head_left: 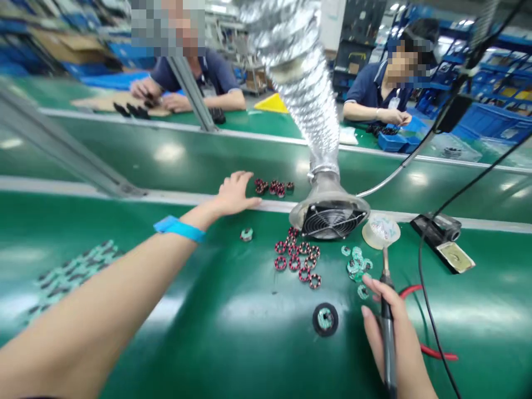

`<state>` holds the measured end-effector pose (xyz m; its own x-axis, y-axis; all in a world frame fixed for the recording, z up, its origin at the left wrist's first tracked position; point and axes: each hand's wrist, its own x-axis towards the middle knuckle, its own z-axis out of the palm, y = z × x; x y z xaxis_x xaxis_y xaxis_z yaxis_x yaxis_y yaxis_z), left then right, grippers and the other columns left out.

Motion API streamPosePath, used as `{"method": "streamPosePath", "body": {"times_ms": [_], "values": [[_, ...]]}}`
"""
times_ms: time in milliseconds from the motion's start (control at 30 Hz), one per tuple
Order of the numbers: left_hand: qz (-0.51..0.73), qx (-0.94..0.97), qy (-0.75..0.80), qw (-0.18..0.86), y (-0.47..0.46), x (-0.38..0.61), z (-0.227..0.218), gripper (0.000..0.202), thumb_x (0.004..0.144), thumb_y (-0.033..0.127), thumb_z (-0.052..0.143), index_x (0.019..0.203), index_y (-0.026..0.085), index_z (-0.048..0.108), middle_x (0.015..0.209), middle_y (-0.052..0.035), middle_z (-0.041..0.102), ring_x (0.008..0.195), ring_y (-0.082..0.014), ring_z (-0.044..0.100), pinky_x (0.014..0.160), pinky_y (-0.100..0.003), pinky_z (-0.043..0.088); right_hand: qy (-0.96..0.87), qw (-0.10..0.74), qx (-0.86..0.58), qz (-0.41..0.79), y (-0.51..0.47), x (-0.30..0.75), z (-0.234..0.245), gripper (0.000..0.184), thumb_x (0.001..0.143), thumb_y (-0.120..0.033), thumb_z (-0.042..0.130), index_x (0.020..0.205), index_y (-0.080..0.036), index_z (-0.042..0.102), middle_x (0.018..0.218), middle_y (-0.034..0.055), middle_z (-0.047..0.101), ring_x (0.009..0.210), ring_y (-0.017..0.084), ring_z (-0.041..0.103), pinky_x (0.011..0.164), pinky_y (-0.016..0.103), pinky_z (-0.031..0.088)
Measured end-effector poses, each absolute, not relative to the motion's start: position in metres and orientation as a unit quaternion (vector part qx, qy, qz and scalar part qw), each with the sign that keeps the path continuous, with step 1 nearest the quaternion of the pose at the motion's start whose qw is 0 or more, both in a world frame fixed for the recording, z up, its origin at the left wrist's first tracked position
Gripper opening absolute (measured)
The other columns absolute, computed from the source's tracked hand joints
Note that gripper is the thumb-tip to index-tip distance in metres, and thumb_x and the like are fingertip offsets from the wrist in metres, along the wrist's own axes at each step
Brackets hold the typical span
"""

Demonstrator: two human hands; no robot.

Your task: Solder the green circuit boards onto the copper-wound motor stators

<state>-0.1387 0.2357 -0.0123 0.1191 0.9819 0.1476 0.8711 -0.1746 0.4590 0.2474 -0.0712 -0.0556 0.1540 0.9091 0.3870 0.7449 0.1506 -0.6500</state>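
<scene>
My left hand (pixel 235 194) reaches far forward, fingers stretched flat on the white strip beside a small group of red wound coils (pixel 273 187) on the belt; it holds nothing. A blue band (pixel 178 228) circles that wrist. My right hand (pixel 394 335) is wrapped round a black soldering iron (pixel 387 321), tip pointing away toward a roll of clear tape (pixel 381 230). Several red coils (pixel 298 259) and green ring boards (pixel 356 267) lie in front of it. A black ring holder (pixel 325 319) with a green board sits nearer me. One lone coil (pixel 246 234) lies apart.
A fume fan (pixel 330 216) with a silver flexible duct (pixel 301 83) hangs over the green table (pixel 208 310). An iron stand with sponge (pixel 446 244) sits right, with black and red cables. More green boards (pixel 70 271) lie left. Two other people work across the belt.
</scene>
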Motion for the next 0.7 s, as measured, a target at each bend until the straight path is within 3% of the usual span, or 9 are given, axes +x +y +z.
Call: {"method": "streamPosePath", "body": {"times_ms": [100,200,300,400,533,700], "values": [[0.150,0.761,0.623,0.104,0.278,-0.142,-0.035,0.108,0.075,0.065,0.078,0.163,0.011,0.047,0.174,-0.0347,0.040,0.155,-0.0622,0.042,0.119,-0.075,0.041,-0.692,0.364,-0.621,0.052,-0.072,0.246,-0.066,0.045,0.103,-0.034,0.066,0.149,-0.032,0.065,0.130,0.0088,0.084,0.113,0.033,0.085,0.086,0.046,0.077],[0.122,0.783,0.606,0.071,0.302,-0.141,-0.058,0.108,0.081,0.072,0.063,0.169,0.012,0.041,0.172,-0.0318,0.043,0.151,-0.0586,0.048,0.119,-0.074,0.042,-0.675,0.326,-0.662,0.021,-0.073,0.247,-0.067,0.043,0.106,-0.026,0.059,0.149,-0.026,0.065,0.134,0.0110,0.083,0.120,0.031,0.084,0.095,0.043,0.075],[0.102,0.824,0.555,0.045,0.315,-0.141,-0.069,0.103,0.084,0.073,0.058,0.168,0.015,0.045,0.171,-0.0254,0.047,0.152,-0.0507,0.049,0.125,-0.066,0.042,-0.684,0.310,-0.660,0.015,-0.074,0.254,-0.062,0.045,0.106,-0.025,0.060,0.151,-0.027,0.063,0.131,0.0095,0.084,0.113,0.027,0.086,0.091,0.035,0.075],[0.077,0.857,0.509,0.026,0.321,-0.142,-0.069,0.084,0.088,0.072,0.056,0.153,0.018,0.063,0.163,-0.0205,0.056,0.145,-0.0447,0.056,0.125,-0.058,0.045,-0.685,0.302,-0.663,0.008,-0.074,0.261,-0.061,0.045,0.106,-0.026,0.062,0.152,-0.028,0.062,0.127,0.0078,0.085,0.109,0.026,0.087,0.087,0.031,0.075],[0.045,0.860,0.508,-0.003,0.321,-0.144,-0.064,0.069,0.097,0.066,0.045,0.135,0.015,0.074,0.141,-0.0220,0.068,0.129,-0.0429,0.063,0.115,-0.058,0.053,-0.699,0.299,-0.649,0.028,-0.074,0.264,-0.063,0.045,0.108,-0.024,0.058,0.152,-0.026,0.059,0.125,0.0095,0.085,0.106,0.023,0.088,0.084,0.025,0.073],[0.013,0.837,0.546,-0.030,0.313,-0.143,-0.061,0.066,0.104,0.059,0.034,0.137,0.016,0.072,0.139,-0.0233,0.065,0.130,-0.0443,0.062,0.101,-0.055,0.059,-0.704,0.290,-0.648,0.024,-0.073,0.259,-0.061,0.043,0.109,-0.025,0.057,0.152,-0.027,0.057,0.128,0.0097,0.084,0.112,0.023,0.087,0.089,0.027,0.073]]}}
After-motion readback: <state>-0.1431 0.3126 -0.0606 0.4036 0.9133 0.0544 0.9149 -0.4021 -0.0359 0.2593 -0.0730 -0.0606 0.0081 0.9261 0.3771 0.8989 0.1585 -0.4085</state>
